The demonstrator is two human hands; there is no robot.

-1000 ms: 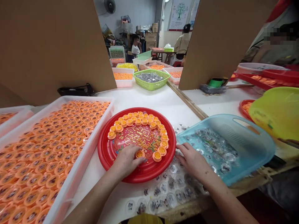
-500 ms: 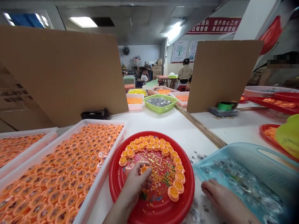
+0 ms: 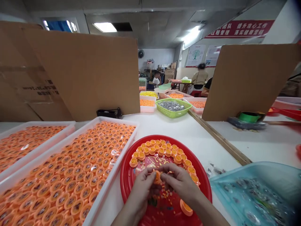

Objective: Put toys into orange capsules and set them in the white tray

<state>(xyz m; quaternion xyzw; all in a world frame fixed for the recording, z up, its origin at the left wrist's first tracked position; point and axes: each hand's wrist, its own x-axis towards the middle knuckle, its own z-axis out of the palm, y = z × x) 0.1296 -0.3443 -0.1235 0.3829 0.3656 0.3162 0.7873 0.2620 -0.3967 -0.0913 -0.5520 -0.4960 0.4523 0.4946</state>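
Over the red round tray (image 3: 127, 179), my left hand (image 3: 142, 190) pinches a small round orange cup (image 3: 157, 177) between thumb and fingers. My right hand (image 3: 182, 180) has come up against the cup's right side, its fingertips drawn together; whatever they hold is too small to make out. Along the tray's far and right sides, orange cups with yellow insides (image 3: 151, 150) form a curved double row, partly hidden by my right hand. Small orange-yellow bits (image 3: 168, 196) lie scattered across the tray's floor beneath my hands.
White trays (image 3: 135, 130) packed with orange cups bearing dark prints stand at left. A blue basket (image 3: 237, 168) of clear pieces is at right, beside a wooden strip (image 3: 221, 141). Cardboard panels (image 3: 94, 75) and a green basket (image 3: 174, 113) stand behind. People sit further back.
My right hand has moved left from beside the blue basket to the cup in my left hand. The view has turned left, so the surroundings sit further right.
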